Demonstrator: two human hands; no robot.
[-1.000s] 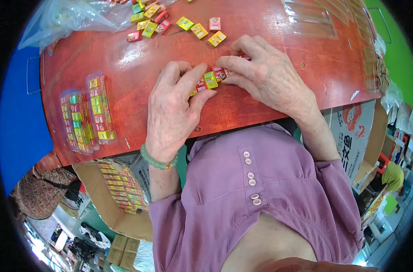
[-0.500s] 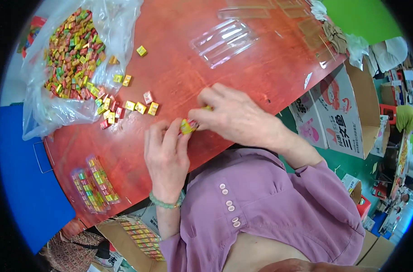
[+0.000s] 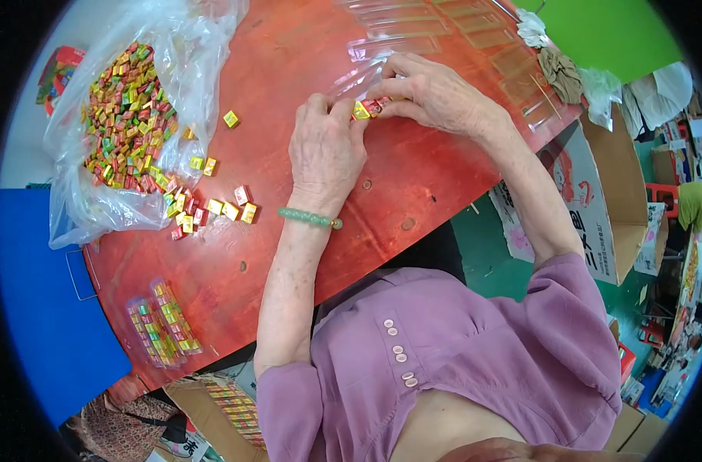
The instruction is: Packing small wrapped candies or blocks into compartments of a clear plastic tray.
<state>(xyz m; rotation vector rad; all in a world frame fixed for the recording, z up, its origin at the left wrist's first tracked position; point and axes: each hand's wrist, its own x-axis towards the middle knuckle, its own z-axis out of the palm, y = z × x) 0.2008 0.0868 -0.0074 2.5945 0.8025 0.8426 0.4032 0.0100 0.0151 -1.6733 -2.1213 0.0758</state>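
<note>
Between my two hands is a short row of small block-shaped wrapped candies (image 3: 364, 110), yellow and red. My left hand (image 3: 328, 146), with a green bead bracelet at the wrist, is closed on the row's left end. My right hand (image 3: 432, 92) pinches the other end, its fingers hiding part of the row. Just beyond the hands lies a clear plastic tray with long grooves (image 3: 355, 79), partly covered by them. Loose wrapped candies (image 3: 230, 209) are scattered on the red table (image 3: 289, 69), left of my left hand.
A clear plastic bag (image 3: 185, 61) full of wrapped candies stands at the far left. Two filled clear strips (image 3: 174, 316) lie near the table's left edge. More clear trays (image 3: 401, 46) are at the back. A cardboard box (image 3: 613, 177) stands to the right, and a crumpled brown cloth (image 3: 560, 75) lies at the far right.
Both hands have moved away from my body, from near the table edge to the clear tray, carrying the row of candies. The view has shifted slightly.
</note>
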